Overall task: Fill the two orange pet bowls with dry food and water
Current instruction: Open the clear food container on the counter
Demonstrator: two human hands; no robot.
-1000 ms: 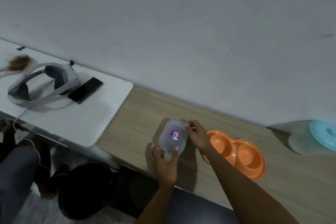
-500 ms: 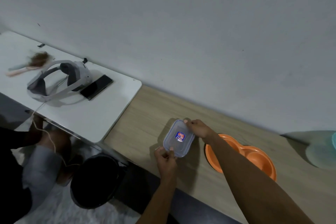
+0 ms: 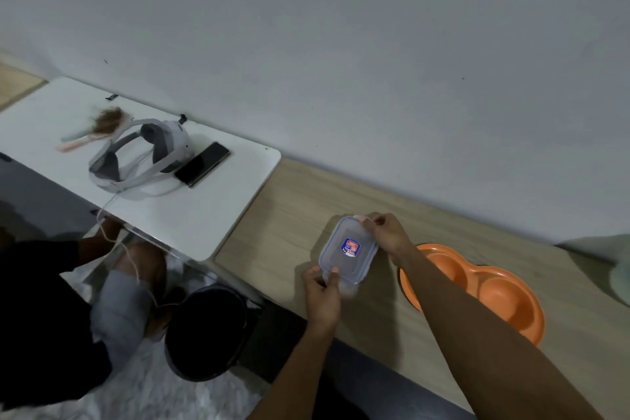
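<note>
Hands barely shifted since half a second back: both keep their hold on the food container (image 3: 347, 251); the view has swung left, so the pale jug (image 3: 621, 271) is now cut off at the right edge.

Left hand (image 3: 322, 290) pinches the container's near short end, thumb on the lid, fingers curled under. Right hand (image 3: 387, 233) pinches the far short end at its right corner, fingertips (image 3: 368, 223) on the lid rim.

Container is over the wooden bench (image 3: 296, 215), toward its left end and closer to its front edge than to the wall. Resting or lifted: cannot tell. Long axis runs from the front edge toward the wall, far end leaning slightly right. Clear plastic, rounded rectangle, bluish lid rim, red-and-blue sticker mid-lid. Contents not readable.

Orange double bowl (image 3: 504, 297) sits on the bench just right of the container, apart from it, both wells bare orange. Right forearm crosses over its left end.

White table (image 3: 204, 215) abuts the bench's left end and carries a headset (image 3: 143, 150), a phone (image 3: 202, 164) touching it and a brush (image 3: 92, 131). Below: a black bin (image 3: 204, 327) and another person (image 3: 41, 300) crouched.
</note>
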